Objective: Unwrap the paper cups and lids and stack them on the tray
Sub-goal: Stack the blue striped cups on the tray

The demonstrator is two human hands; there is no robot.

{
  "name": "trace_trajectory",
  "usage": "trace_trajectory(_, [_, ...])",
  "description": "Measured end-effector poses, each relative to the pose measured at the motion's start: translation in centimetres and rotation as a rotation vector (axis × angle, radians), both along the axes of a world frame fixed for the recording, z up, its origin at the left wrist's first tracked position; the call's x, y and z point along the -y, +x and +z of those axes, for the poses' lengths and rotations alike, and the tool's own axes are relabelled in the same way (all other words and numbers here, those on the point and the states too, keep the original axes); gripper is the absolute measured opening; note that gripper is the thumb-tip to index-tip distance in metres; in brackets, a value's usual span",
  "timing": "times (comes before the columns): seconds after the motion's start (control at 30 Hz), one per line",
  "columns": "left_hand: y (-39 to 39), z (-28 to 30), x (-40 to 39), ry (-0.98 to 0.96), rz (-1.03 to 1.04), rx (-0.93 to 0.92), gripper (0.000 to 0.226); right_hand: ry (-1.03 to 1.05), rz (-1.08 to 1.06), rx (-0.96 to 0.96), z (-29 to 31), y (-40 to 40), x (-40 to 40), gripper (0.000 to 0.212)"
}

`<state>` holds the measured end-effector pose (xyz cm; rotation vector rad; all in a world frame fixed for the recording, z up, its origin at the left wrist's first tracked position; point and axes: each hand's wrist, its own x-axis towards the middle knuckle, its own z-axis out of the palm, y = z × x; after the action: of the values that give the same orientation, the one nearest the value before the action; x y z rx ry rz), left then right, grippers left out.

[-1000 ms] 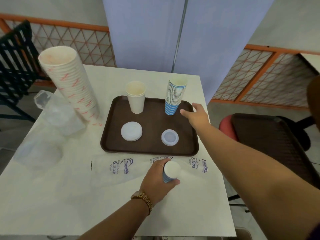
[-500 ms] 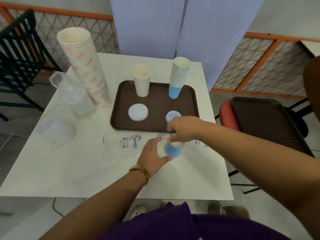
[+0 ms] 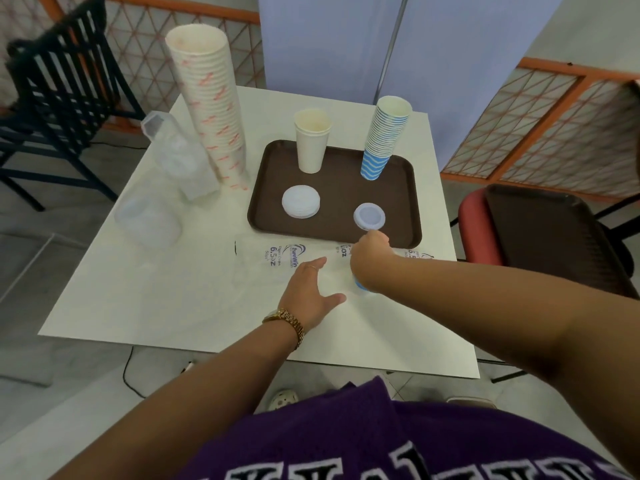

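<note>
right hand (image 3: 370,252) grips blue cup (image 3: 361,285); left hand (image 3: 308,292) flat.

Bright, even daylight; soft shadows, wide-angle bending at edges.

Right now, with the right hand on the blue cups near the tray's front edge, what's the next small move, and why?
Probably lift the blue cups in the right hand and carry them toward the blue stack on the tray. The left hand lies open on the flat wrapper, off the cups, and the stack's top is open, so nothing seems to block nesting them there.
</note>
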<state>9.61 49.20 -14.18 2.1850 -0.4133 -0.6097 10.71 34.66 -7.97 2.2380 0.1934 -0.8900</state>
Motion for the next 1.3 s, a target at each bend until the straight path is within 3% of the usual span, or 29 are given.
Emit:
trace_trajectory(0.13, [-0.1, 0.0, -0.3, -0.012, 0.007, -0.012, 0.082, 0.059, 0.096, -0.009, 1.8, -0.2, 0.8, 0.03])
trace_trajectory(0.27, [-0.1, 0.1, 0.3, -0.028, -0.006, -0.009, 0.081, 0.043, 0.124, -0.013, 4.0, -0.3, 1.5, 0.048])
trace_trajectory(0.5, [-0.2, 0.7, 2.0, -0.05, -0.053, 0.02, 0.082, 0.08, 0.078, 0.039, 6.3, -0.8, 2.9, 0.055])
trace_trajectory(0.63, [-0.2, 0.8, 2.8, -0.071, -0.075, 0.016, 0.082, 0.193, -0.062, 0.126, 8.3, -0.6, 4.6, 0.061])
trace_trajectory(0.73, [-0.1, 0.7, 3.5, -0.071, -0.096, 0.009, 0.086, 0.375, -0.288, 0.163, 9.7, -0.4, 7.0, 0.062])
trace_trajectory(0.93, [0.1, 0.7, 5.4, -0.1, -0.129, -0.021, 0.089, 0.979, -0.762, 0.235, 9.2, -0.7, 11.4, 0.059])
trace_trajectory(1.03, [0.6, 0.3, 6.3, -0.113, -0.128, -0.023, 0.082, 1.25, -0.887, 0.367, 6.9, -0.4, 12.5, 0.075])
trace_trajectory(1.2, [1.2, 0.1, 6.8, -0.108, -0.158, 0.022, 0.07, 1.608, -1.015, 0.735, 5.8, 1.6, 13.3, 0.073])
trace_trajectory(1.3, [1.7, 0.2, 6.9, -0.104, -0.163, 0.025, 0.069, 1.701, -1.048, 0.956, 6.0, 4.4, 14.8, 0.082])
